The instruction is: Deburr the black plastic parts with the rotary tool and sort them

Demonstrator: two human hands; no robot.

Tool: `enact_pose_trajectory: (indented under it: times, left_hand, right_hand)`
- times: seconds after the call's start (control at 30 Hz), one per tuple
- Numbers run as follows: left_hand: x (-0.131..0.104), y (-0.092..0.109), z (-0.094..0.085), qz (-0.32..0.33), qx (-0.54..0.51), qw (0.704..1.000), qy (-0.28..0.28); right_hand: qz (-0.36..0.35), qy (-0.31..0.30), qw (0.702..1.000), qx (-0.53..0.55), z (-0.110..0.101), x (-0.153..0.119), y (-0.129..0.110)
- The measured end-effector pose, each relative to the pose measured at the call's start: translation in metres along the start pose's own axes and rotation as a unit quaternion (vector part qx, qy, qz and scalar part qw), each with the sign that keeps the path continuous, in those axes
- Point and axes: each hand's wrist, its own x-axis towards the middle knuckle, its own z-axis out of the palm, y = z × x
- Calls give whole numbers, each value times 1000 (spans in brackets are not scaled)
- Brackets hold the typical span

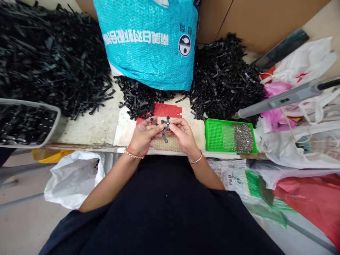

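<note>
Between my two hands is a small black linkage of flat jointed strips (164, 134), with round ends and a bright rivet near its right side. My left hand (142, 136) pinches its left part between thumb and fingers. On the other side my right hand (183, 136) has its thumb and fingertips closed on the right end of the same linkage. Both hands are just above a tan patterned mat (196, 132) at the table's front edge. Fingers hide parts of the linkage.
Piles of black strips lie at the left (50, 56) and right (225, 74). A blue bag (148, 46) stands between them. At right sits a green tray (214, 138) with small metal pieces. A clear bin (57, 125) of black parts stands left; a white sack (71, 180) hangs below.
</note>
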Motion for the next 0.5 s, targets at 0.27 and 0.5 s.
enact_pose_trajectory:
  times: [0.27,0.5]
  left_hand:
    - [0,-7,4,23,-38,999,4]
    - [-3,-14,10,-44,-38,997,-44]
  right_hand:
    - [-49,-29,998,-20,3,-15,13]
    - [-86,21,996,-27,-3,-22,22]
